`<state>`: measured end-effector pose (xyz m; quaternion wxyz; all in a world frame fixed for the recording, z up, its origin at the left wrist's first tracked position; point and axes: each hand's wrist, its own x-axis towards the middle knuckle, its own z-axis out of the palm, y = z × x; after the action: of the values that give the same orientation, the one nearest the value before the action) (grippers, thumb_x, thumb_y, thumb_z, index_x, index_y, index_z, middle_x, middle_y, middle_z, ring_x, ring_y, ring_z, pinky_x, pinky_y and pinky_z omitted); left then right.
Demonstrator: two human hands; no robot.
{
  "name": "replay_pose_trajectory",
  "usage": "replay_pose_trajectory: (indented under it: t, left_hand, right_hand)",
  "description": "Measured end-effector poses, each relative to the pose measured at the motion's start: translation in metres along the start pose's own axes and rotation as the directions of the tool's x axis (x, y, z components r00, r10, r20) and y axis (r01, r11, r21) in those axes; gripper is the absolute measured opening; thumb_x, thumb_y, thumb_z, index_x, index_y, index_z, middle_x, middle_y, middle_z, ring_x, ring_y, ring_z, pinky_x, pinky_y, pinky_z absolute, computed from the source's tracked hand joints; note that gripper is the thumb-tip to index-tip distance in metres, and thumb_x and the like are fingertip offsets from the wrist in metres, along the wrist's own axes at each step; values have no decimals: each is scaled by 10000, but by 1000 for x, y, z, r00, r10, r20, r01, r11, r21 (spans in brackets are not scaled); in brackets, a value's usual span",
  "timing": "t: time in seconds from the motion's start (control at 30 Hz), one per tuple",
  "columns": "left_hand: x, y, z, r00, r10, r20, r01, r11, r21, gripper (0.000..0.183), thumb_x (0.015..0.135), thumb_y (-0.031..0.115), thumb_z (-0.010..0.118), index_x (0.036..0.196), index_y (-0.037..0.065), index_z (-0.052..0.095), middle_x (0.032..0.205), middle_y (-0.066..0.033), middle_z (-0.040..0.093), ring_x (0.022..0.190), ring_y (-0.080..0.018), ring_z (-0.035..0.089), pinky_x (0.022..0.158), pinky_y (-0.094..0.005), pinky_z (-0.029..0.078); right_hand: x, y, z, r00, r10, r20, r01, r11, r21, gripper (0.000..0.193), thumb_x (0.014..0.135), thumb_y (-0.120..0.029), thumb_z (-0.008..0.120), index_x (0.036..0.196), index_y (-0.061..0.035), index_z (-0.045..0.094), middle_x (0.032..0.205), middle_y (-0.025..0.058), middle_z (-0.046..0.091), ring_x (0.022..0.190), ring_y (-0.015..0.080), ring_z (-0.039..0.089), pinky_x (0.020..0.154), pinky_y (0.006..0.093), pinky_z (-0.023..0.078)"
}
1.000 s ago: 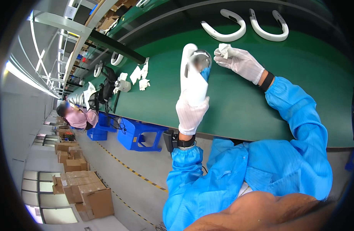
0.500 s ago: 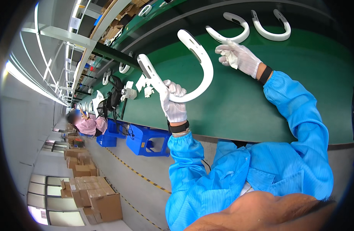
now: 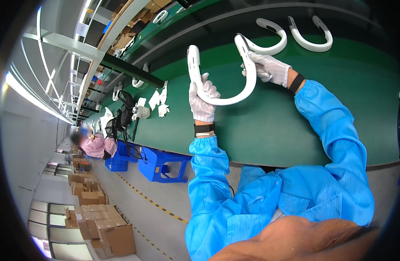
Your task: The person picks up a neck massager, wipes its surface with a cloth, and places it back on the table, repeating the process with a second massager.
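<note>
A white U-shaped neck fan is held up over the green bench, its two ends pointing away from me. My left hand, in a white striped glove, is closed round the fan's left arm near the bend. At the other arm, my gloved right hand grips from the outer side, with fingertips showing on the inner side. A white cloth was in this hand earlier; whether it is still there, I cannot make out. Beyond the right hand lie a second neck fan and a third one.
White crumpled cloths lie left on the bench, near a grey-white device and a black bag. A green post rises behind. Blue stools stand below the edge. A person in pink sits farther left.
The held neck fan has turned more upright and come nearer my right hand. That hand has gone from holding a white cloth apart from the fan to gripping its right arm.
</note>
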<state>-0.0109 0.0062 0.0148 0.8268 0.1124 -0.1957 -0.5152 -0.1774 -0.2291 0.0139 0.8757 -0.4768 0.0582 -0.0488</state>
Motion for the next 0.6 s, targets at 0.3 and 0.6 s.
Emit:
replay_pose_trajectory:
  t: [0.3,0.6]
  left_hand:
    - [24,7,-27,957,-193,-214,182,981,-73,522,1049,424,418,1257,-49,490,839,-156,532,597,-176,511,550,-295,534]
    - [12,48,-48,995,52,-79,-55,998,-30,635,1009,422,477,1301,-142,460,1129,-366,605,940,-393,669,780,-428,620]
  right_hand:
    - [2,-9,-41,965,-23,-263,-40,971,-235,527,979,-475,550,1014,39,659,772,124,699,421,58,561,350,146,420]
    - [-14,32,11,982,-80,170,130,945,-301,312,942,-187,644,1152,40,602,991,166,668,767,184,693,674,257,595]
